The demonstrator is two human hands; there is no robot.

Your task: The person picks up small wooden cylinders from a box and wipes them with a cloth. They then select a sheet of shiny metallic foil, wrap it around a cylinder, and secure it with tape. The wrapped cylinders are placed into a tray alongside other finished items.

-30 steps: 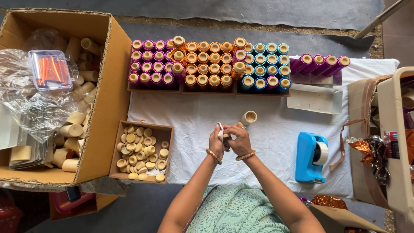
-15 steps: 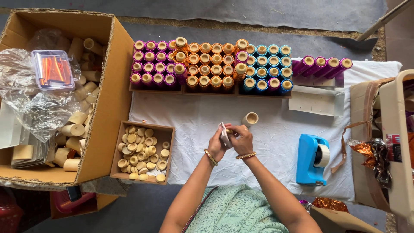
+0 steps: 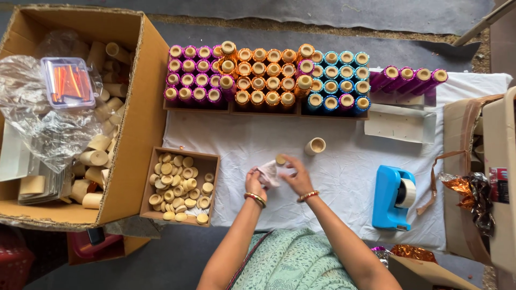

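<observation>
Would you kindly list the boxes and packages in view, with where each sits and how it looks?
Large cardboard box: left, open, brown, holding plain tubes.
Clear plastic case: inside that box, rectangular, orange contents.
Small cardboard tray: beside left hand, brown, full of round discs.
Open carton: right edge, tan.

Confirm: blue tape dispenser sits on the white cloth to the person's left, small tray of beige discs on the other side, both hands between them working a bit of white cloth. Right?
Not quite. The head view shows the blue tape dispenser on the person's right, and the small tray of beige discs on their left. The rest holds: both lie at the white cloth, and the left hand and right hand meet between them over a bit of white cloth.
</observation>
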